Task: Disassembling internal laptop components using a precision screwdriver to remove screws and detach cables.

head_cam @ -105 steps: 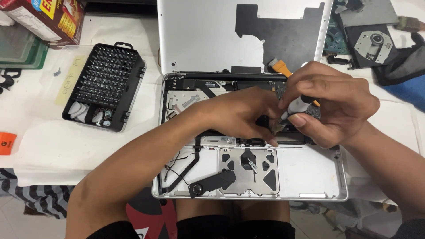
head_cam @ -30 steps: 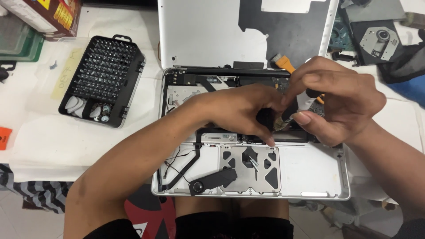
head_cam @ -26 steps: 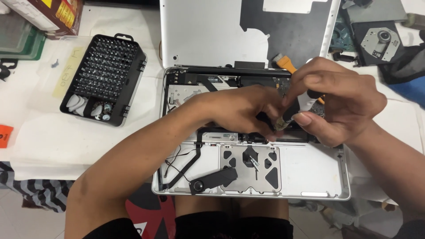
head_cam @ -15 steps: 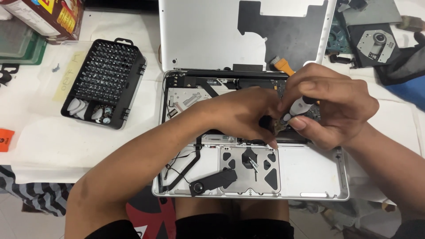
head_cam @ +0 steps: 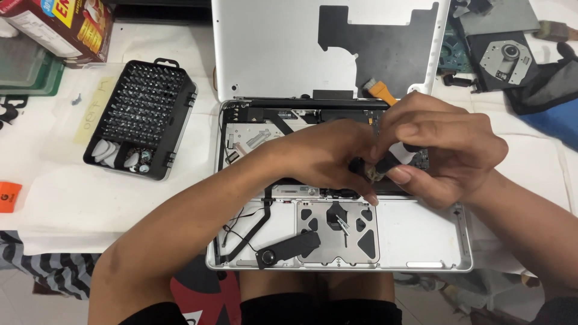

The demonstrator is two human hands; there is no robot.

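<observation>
A white table (head_cam: pixel 72 198) is seen under even, bright light; near left, a striped cloth (head_cam: pixel 42 271) is draped below its edge.

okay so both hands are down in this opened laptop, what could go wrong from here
1. The left hand and right hand pinch a small dark part between them; it might slip into the laptop shell.
2. The left forearm lies over loose black cables and could snag them.
</observation>
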